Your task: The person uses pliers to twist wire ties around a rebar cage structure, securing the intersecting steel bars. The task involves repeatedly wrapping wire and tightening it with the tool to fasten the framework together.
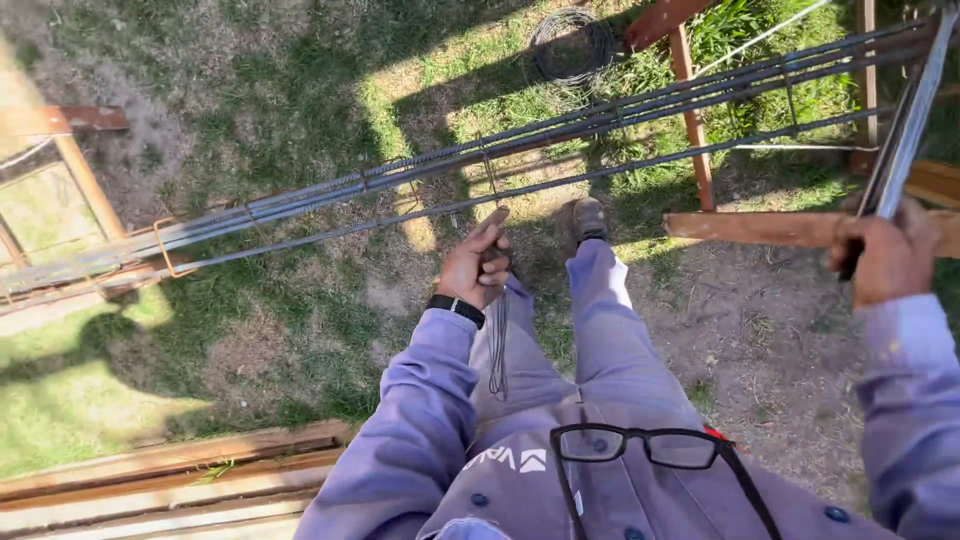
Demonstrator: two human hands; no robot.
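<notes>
My left hand is curled closed just below the long rebar bundle, pinching thin tie wires that hang down. My right hand is fisted around steel rods at the bundle's far end.

Patchy grass and bare dirt are lit by hard sunlight, with long shadows thrown across from twelve o'clock down to nine. A coil of wire is seen lying at twelve, rust-coloured trestle legs are planted at one o'clock, and weathered planks are stacked at seven.
</notes>
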